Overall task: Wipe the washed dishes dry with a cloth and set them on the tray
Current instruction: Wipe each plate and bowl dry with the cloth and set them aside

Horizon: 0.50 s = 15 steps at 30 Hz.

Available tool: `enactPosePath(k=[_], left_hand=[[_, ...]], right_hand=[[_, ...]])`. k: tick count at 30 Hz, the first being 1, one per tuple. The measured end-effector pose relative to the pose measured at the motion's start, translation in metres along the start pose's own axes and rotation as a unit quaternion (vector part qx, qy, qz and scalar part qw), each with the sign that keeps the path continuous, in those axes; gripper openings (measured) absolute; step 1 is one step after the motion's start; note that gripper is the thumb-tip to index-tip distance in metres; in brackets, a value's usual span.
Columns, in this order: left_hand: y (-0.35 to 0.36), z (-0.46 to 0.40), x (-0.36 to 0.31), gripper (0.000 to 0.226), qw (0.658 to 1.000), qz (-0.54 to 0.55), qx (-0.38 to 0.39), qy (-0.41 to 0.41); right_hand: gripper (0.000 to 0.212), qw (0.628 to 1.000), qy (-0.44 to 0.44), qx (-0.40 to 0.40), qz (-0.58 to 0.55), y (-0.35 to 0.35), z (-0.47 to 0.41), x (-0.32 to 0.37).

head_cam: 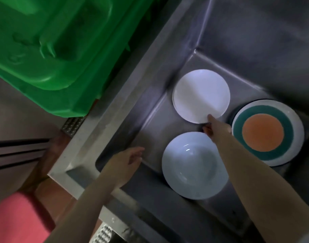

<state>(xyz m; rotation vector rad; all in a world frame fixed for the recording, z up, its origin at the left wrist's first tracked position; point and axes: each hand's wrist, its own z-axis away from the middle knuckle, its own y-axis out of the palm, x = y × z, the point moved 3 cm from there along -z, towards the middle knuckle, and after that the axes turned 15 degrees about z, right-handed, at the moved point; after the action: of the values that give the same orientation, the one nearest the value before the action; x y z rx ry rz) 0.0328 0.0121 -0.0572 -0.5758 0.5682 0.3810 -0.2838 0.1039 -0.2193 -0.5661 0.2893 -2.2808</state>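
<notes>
Steel walls of a deep sink (150, 106) are filling most of the view, dimly lit and slanting from 7 o'clock up toward 1 o'clock. Three dishes are lying on its floor: a white plate (201, 96) near the middle, a pale blue bowl (190, 166) just below it at 6 o'clock, and a plate with an orange centre and teal ring (267, 132) at 3 o'clock, close beside both. The right hand (214, 128) is reaching in from 5 o'clock and pinching the near edge of the white plate, thumb on top, the other fingers blurred beneath. The left hand (129, 158) is hovering over the sink's left wall at 8 o'clock, fingers loose and holding nothing. A green plastic bin (50, 50) is sitting outside the sink at 10 o'clock. Something pink (15, 218) is showing at 7 o'clock.
</notes>
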Motion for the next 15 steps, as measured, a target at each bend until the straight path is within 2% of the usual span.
enactPosePath(k=[10,15], left_hand=[[0.012,-0.011,0.011,0.035,1.000,0.008,0.006,-0.011],[0.010,-0.012,0.012,0.034,1.000,0.013,0.004,-0.008]], right_hand=[[0.026,0.997,-0.034,-0.021,0.067,-0.006,-0.015,0.004],[0.025,0.999,-0.009,0.033,0.018,-0.007,-0.013,0.004]])
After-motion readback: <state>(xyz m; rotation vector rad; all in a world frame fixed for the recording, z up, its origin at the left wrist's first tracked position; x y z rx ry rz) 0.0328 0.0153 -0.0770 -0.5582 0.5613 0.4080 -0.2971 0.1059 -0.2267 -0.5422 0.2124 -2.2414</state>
